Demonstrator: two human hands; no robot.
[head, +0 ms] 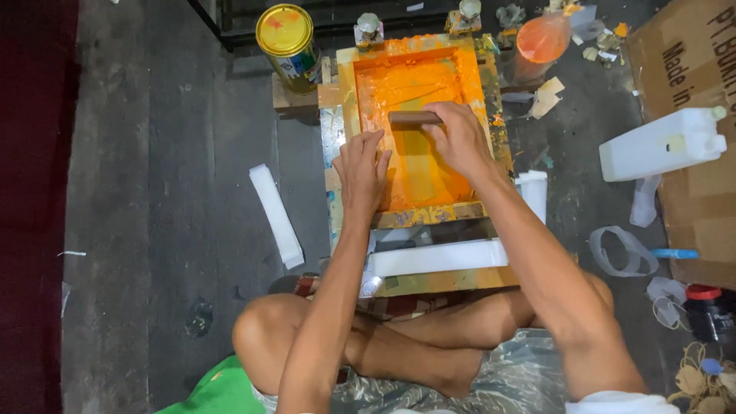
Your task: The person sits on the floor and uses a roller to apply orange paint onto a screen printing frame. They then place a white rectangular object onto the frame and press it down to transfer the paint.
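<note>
A wooden screen-printing frame (349, 92) smeared with orange ink lies on a paint-stained board in front of my crossed legs. My right hand (458, 140) grips a wooden-handled squeegee (414, 118) lying across the orange mesh (410, 80). My left hand (362, 170) presses flat on the frame's left rail, fingers together. A white strip (437, 257) lies on the board just below the frame's near rail.
A yellow-lidded tin can (287, 38) stands at the back left on a small block. An orange-filled plastic bag (541, 40) sits at the back right. A white jerrycan (663, 142) rests on cardboard at right. Another white strip (275, 215) lies on the dark floor.
</note>
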